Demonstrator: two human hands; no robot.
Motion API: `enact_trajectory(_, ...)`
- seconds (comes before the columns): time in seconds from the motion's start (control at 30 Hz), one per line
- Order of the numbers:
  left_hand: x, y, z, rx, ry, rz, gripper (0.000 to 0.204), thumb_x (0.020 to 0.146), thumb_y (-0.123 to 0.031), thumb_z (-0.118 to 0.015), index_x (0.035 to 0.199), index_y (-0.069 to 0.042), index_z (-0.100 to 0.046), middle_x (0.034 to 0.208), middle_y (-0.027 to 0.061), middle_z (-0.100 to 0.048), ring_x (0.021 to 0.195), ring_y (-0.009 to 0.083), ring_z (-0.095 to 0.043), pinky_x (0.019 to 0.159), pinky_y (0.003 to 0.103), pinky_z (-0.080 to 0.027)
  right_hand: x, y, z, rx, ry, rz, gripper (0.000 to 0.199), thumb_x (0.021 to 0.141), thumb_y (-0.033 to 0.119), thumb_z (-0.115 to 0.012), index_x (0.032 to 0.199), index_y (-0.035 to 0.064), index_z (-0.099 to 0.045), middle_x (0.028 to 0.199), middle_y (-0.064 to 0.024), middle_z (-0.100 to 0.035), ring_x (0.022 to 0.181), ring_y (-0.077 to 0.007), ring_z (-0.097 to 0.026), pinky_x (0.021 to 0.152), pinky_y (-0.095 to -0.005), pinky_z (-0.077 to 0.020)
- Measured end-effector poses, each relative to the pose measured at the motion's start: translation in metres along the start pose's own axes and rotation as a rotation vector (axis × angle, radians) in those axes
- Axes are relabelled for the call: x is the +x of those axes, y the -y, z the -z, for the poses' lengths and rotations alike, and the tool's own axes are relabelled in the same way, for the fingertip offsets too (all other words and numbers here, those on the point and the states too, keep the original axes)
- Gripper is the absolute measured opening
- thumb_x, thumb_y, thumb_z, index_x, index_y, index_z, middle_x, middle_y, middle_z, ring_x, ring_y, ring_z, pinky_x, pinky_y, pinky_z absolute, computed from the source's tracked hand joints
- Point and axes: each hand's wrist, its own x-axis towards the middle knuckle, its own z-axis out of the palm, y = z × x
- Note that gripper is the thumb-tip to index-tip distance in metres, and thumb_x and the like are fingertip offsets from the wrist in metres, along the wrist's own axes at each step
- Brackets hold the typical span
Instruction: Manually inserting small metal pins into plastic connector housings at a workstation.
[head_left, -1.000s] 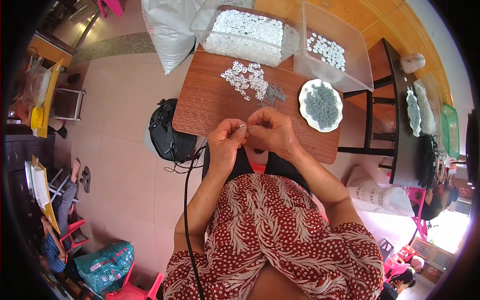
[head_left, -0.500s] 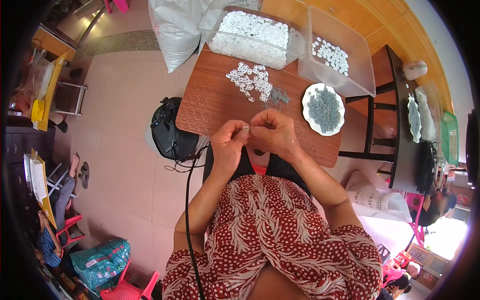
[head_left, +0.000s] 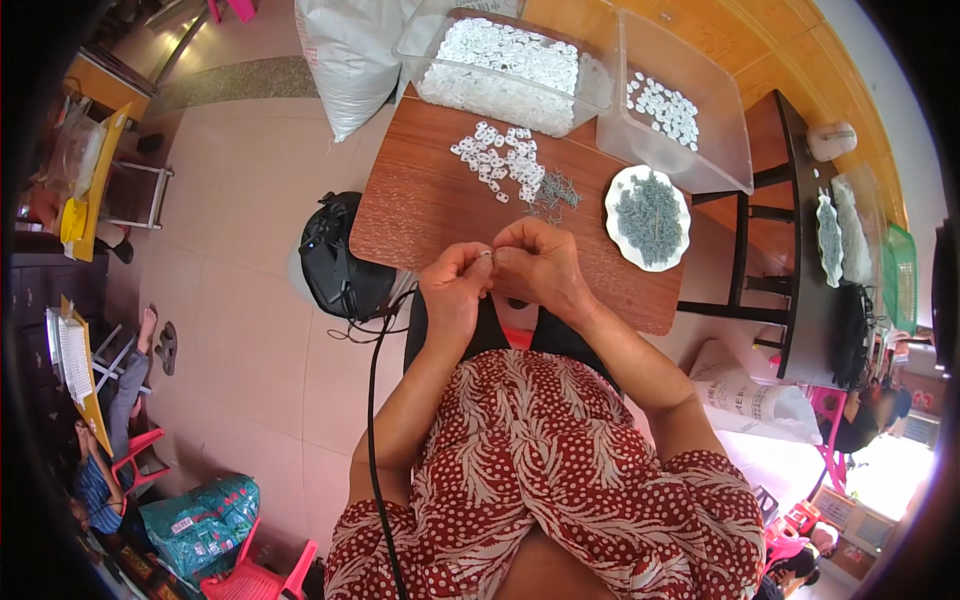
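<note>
My left hand [head_left: 456, 292] pinches a small white plastic piece [head_left: 486, 254] between thumb and forefinger, just over the near edge of the brown table [head_left: 400, 215]. Against it, the fingertips of my right hand [head_left: 543, 268] are pressed together; whatever they hold is too small to make out. Beyond the hands lies a loose pile of white plastic pieces with holes [head_left: 500, 158]. Beside that pile is a little heap of grey nail-like pins [head_left: 556, 190]. To the right stands a white scalloped plate [head_left: 613, 226] filled with more grey pins.
At the table's far side a clear bin [head_left: 603, 92] holds many white pieces, and another bin [head_left: 650, 165] holds fewer. A black bag [head_left: 345, 262] sits left of the table. A black cable [head_left: 373, 430] runs past my left arm. A dark shelf table [head_left: 808, 280] stands at right.
Both hands have shifted slightly left. My right fingertips are drawn in nearer to the left thumb. The piles, bins and plate stay as they were.
</note>
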Motion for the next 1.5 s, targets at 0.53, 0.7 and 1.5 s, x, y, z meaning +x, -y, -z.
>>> enact_trajectory(0.53, 0.004, 0.007, -0.004, -0.114, -0.098, 0.109, 0.005, 0.085, 0.0, -0.056, 0.085, 0.003, -0.06, 0.071, 0.0037, -0.06, 0.056, 0.0074, -0.051, 0.049, 0.019, -0.039, 0.001, -0.011, -0.011, -0.714, -0.177, 0.517, 0.008, 0.073, -0.001, -0.062, 0.079, 0.0018, -0.057, 0.073, -0.0103, -0.056, 0.068, -0.0252, -0.056, 0.059, -0.0346, -0.0449)
enact_trajectory(0.7, 0.006, 0.011, -0.006, -0.152, -0.139, 0.114, 0.006, 0.085, 0.001, -0.054, 0.084, 0.003, -0.059, 0.069, 0.0036, -0.059, 0.053, 0.0074, -0.05, 0.048, 0.019, -0.039, 0.006, -0.019, -0.016, -0.76, -0.195, 0.592, 0.009, 0.07, 0.002, -0.061, 0.074, 0.002, -0.053, 0.073, -0.0103, -0.053, 0.067, -0.0288, -0.05, 0.058, -0.0385, -0.0421)
enact_trajectory(1.5, 0.028, 0.035, 0.009, -0.29, -0.109, 0.235, 0.008, 0.085, -0.004, -0.058, 0.09, 0.003, -0.059, 0.074, 0.0103, -0.061, 0.052, 0.0126, -0.051, 0.048, 0.023, -0.041, 0.1, -0.062, 0.084, -1.228, -0.284, 0.532, 0.017, 0.066, 0.001, -0.061, 0.082, 0.0073, -0.064, 0.081, -0.0136, -0.053, 0.081, -0.0317, -0.05, 0.063, -0.0415, -0.0438)
